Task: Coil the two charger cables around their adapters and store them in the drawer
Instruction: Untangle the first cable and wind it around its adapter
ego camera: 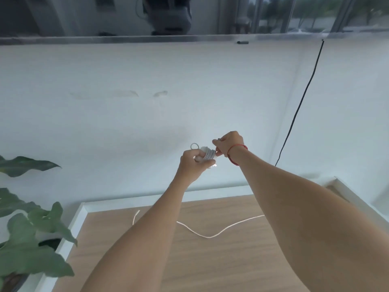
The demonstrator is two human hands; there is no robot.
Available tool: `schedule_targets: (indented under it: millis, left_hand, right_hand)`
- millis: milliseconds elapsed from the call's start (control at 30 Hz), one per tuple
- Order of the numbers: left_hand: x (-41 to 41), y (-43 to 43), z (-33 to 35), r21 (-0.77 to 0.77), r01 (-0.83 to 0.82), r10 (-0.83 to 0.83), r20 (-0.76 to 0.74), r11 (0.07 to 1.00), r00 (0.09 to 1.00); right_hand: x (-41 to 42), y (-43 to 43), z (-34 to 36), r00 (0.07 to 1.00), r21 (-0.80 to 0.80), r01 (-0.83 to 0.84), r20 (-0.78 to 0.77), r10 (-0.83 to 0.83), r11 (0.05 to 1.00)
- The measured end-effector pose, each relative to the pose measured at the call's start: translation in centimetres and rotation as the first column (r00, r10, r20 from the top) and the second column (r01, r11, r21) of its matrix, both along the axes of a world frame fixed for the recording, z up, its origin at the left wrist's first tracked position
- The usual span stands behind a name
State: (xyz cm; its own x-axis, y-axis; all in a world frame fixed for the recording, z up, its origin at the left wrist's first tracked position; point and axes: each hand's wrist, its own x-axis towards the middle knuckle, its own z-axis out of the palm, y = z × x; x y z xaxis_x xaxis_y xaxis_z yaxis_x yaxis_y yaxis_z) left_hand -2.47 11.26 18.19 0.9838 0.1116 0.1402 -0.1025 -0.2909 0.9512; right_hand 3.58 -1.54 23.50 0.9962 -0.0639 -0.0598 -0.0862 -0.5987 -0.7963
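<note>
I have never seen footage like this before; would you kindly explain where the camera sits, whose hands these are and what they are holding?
There is no machine here. A person is working with bare hands, and the one picture comes from a wide-angle camera worn on their head, looking forward and down.

The left hand grips a white adapter with its cable coiled around it. The right hand, with a red string at the wrist, pinches the cable's end in its fingers.

Below the arms, a second white cable lies loose on the wooden surface. A leafy plant stands at the left, and a black cord runs down the white wall.
</note>
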Motion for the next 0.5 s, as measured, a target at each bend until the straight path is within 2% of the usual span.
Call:
schedule_targets:
  millis: [167, 300, 367, 467, 500]
  left_hand:
    - [-1.3, -1.9, -5.0, 0.365, 0.106, -0.1, -0.037, 0.925, 0.994]
    - [-2.5, -3.9, -10.2, 0.529, 0.221, -0.178, -0.132, 0.819, 0.975]
    - [-3.4, -4.9, -13.0, 0.639, 0.253, -0.231, -0.12, 0.726, 0.965]
    - [-5.0, -6.2, -17.2, 0.778, 0.248, -0.337, -0.05, 0.577, 0.94]
    - [-5.6, -6.8, -18.4, 0.789, 0.262, -0.361, -0.056, 0.555, 0.931]
  right_hand:
    - [-0.9, -2.8, -6.7, 0.971, -0.021, 0.02, -0.236, -0.024, 1.0]
    - [-2.8, -5.3, -11.6, 0.926, -0.03, -0.068, -0.374, 0.052, 0.997]
    - [-3.5, -6.8, -14.6, 0.9, 0.053, -0.057, -0.43, 0.075, 0.997]
    - [-5.0, -8.8, -18.9, 0.848, 0.276, 0.092, -0.526, 0.07, 0.957]
    - [-5.5, -9.4, -20.2, 0.829, 0.326, 0.133, -0.554, 0.075, 0.936]
